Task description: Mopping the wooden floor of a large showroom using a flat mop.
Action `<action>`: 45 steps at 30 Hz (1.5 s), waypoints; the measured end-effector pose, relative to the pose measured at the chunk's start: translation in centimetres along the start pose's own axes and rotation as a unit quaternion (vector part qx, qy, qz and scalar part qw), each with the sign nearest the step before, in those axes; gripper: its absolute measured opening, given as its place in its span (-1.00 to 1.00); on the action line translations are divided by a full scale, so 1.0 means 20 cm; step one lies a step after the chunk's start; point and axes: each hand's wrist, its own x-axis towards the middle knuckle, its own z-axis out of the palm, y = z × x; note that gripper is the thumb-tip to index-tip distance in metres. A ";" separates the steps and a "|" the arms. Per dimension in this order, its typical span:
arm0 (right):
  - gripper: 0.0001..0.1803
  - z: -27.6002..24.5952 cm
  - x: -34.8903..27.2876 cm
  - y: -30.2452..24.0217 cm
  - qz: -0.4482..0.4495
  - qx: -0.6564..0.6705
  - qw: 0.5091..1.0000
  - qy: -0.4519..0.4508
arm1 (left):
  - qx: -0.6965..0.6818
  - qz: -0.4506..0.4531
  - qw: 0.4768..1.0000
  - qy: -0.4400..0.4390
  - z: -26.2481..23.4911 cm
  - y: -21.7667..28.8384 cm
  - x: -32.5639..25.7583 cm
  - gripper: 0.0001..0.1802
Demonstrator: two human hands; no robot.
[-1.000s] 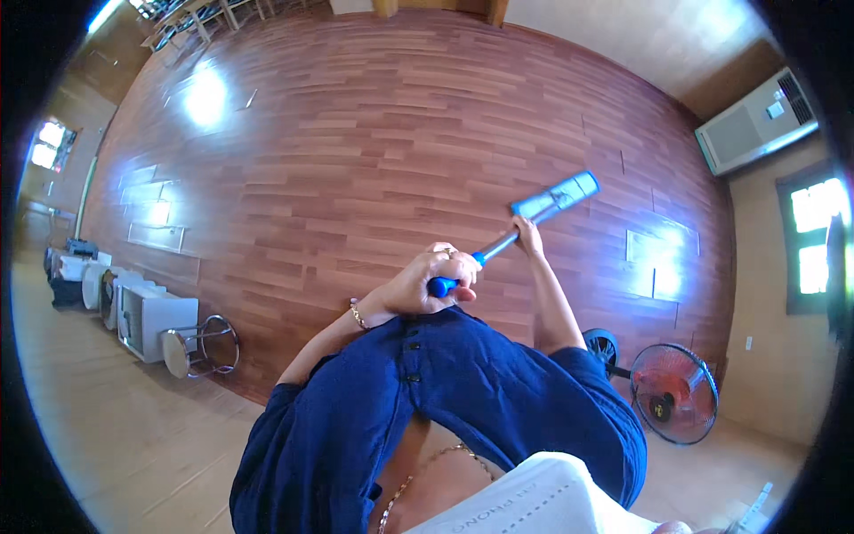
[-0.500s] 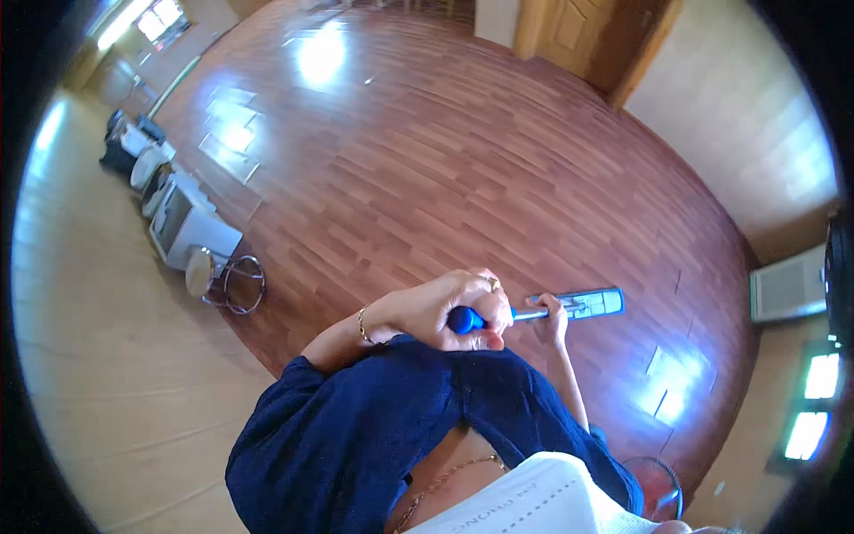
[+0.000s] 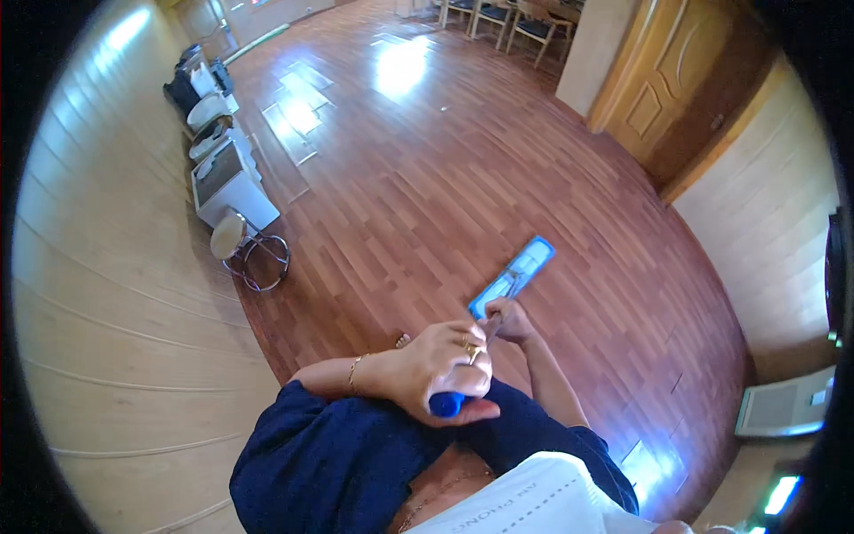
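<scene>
A flat mop with a light-blue rectangular head lies against the wood floor in front of me. Near my chest, my left hand, wearing a ring and bracelet, wraps around the top of the mop handle; the blue rounded handle end pokes out below the fist. Farther down the pole, close to the mop head, my right hand is closed around it. Most of the pole between the two hands is hidden.
Along the left wall stand a round stool with a chrome base and a white cabinet-like unit. Chairs are at the back, a wooden door at the far right. A white boxy appliance sits by the right wall.
The mop head has swung from the right toward the middle and now points away from me. My right hand moved left with the pole, and my left hand came lower. The view turned right.
</scene>
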 end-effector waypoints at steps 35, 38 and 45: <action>-0.71 0.74 1.16 0.03 -0.050 0.196 0.979 -0.026 | -0.092 0.048 0.994 0.014 -0.85 -0.30 -0.39 -0.76; -0.72 0.56 1.07 0.03 -0.006 0.134 0.991 -0.010 | -0.102 0.035 0.994 0.012 -0.79 -0.43 -0.41 -0.78; -0.84 0.37 0.76 0.43 0.005 0.010 0.987 0.163 | -0.212 0.018 0.975 -0.060 -0.61 -0.70 -0.26 -0.85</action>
